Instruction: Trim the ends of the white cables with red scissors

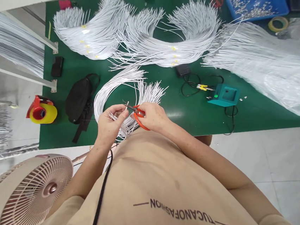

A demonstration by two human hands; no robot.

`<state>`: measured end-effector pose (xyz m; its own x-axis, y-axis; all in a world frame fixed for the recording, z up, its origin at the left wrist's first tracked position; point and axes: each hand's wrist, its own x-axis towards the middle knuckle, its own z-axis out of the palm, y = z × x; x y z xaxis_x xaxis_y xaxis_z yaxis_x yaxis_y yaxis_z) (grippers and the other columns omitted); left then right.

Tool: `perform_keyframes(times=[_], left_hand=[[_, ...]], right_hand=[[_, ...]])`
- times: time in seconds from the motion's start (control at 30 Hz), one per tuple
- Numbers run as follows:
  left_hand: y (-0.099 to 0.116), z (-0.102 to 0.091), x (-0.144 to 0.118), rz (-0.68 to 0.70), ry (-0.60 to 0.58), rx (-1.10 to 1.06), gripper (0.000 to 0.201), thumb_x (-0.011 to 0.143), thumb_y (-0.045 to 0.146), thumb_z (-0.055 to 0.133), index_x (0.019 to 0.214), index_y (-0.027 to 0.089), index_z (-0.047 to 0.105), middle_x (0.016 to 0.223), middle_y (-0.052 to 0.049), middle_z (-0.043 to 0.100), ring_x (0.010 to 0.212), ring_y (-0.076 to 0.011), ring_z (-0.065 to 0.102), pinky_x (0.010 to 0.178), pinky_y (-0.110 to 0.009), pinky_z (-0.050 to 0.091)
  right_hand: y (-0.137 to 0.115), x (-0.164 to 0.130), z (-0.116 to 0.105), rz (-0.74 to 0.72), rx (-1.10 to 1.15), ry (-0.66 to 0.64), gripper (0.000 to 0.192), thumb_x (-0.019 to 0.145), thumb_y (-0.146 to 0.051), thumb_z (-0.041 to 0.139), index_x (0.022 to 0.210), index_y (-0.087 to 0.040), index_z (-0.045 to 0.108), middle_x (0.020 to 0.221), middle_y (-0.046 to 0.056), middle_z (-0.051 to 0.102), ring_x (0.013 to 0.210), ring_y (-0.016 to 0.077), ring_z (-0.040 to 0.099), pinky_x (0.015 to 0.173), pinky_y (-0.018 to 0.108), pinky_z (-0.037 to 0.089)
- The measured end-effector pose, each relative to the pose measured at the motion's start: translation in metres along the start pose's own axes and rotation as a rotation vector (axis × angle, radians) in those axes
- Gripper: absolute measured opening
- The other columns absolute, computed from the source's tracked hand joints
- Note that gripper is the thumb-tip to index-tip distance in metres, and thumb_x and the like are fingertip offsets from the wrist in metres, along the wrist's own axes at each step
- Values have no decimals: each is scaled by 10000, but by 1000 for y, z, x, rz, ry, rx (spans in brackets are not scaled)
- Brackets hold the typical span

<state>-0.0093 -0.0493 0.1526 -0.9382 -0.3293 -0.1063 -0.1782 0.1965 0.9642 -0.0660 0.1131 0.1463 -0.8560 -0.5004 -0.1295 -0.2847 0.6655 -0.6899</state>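
Both hands sit just below the middle of the frame, over the near edge of the green table (69,134). The left hand (110,123) has its fingers curled, pinching the end of a thin white wire (126,105) between thumb and fingertips. The right hand (151,116) is closed round the orange handles of a small pair of snips (137,113), whose dark blades point left and meet the wire end right by the left fingertips.

That wire belongs to a looped bundle of white wires (115,85) lying on the table just above the hands, loose ends fanned out to the right of it.

Other stuff around: 3 bigger white wire bundles (143,39) arc across the top middle, and a long sheaf under clear plastic (281,68) runs down the right side. A blue tray (283,6) of small metal bits sits upper right, a teal box (224,96) with cables at middle right, and a black bag (78,100) left of the hands. A pink fan (28,198) fills the lower left, with a red and yellow tape dispenser (41,111) above it.
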Motion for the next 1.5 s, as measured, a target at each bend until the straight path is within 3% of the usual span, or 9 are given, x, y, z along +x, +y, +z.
perform_keyframes(times=[0.27,0.6,0.8,1.07,1.3,1.5], left_hand=[[3,-1,-1,23,-3,63,221,719,329,772,879,184,725,880,-31,710,777,-146,602,786,-276,480],[9,1,-2,-24,12,115,222,766,350,712,877,158,725,747,-34,717,705,-161,647,750,-289,512],[15,-6,0,-39,-39,282,241,724,369,736,850,163,736,850,-44,728,767,-165,624,741,-270,478],[15,-7,1,-30,-26,274,285,679,381,771,853,160,726,795,-33,694,716,-142,575,702,-260,456],[19,-6,-3,-18,-17,354,276,753,388,699,912,170,753,870,-42,731,766,-162,612,745,-270,475],[19,-6,-3,-11,-33,353,276,752,390,707,917,175,757,859,-35,729,773,-166,619,749,-272,483]], right_hand=[[-2,-2,-3,-20,-167,0,310,878,-414,519,759,-187,693,828,78,698,745,197,610,617,310,303],[-1,-6,0,-42,-243,35,310,902,-399,521,820,-171,715,875,87,706,808,206,629,644,314,333],[-2,-8,-3,-16,-243,4,336,896,-439,511,789,-189,709,855,57,705,780,185,634,614,293,329],[-8,-9,-7,14,-317,-36,345,900,-400,488,786,-168,716,831,89,706,783,211,653,646,301,359],[-3,-10,-3,14,-256,-29,362,903,-434,492,770,-173,704,819,83,694,762,198,627,601,303,311],[2,-7,-2,9,8,21,271,833,-415,568,706,-190,652,786,25,641,682,130,529,580,264,294]])
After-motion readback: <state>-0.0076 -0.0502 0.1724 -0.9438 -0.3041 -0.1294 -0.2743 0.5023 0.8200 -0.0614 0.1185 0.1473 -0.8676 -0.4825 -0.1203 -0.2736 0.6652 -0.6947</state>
